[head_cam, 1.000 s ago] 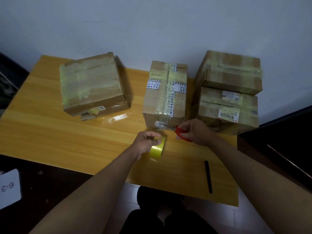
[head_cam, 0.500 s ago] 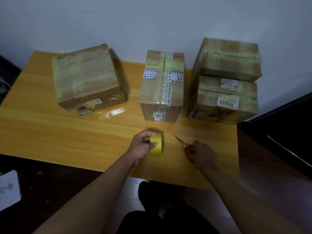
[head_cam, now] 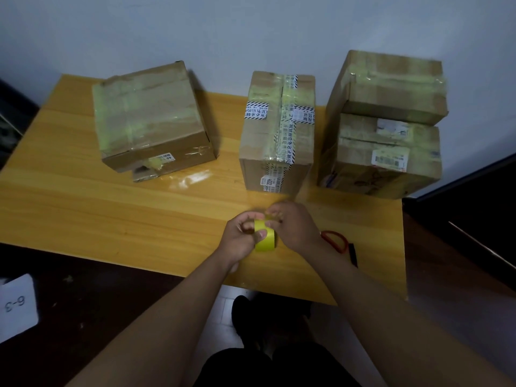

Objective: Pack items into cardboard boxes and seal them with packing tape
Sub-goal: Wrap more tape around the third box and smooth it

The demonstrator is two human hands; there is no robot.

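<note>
A yellow roll of packing tape is held above the front of the wooden table. My left hand grips the roll from the left. My right hand pinches the tape at the top of the roll. Red-handled scissors lie on the table just right of my right wrist. A taped cardboard box stands right behind my hands. A wide flat taped box sits at the left. Two taped boxes are stacked at the right, the upper on the lower.
A black pen lies next to the scissors near the table's right edge. A white card marked 6-3 rests on the dark floor at lower left. The wall runs close behind the boxes. Dark furniture stands at the right.
My right hand has put the scissors down on the table and moved left onto the tape roll. The left hand still holds the roll, now a little nearer to me.
</note>
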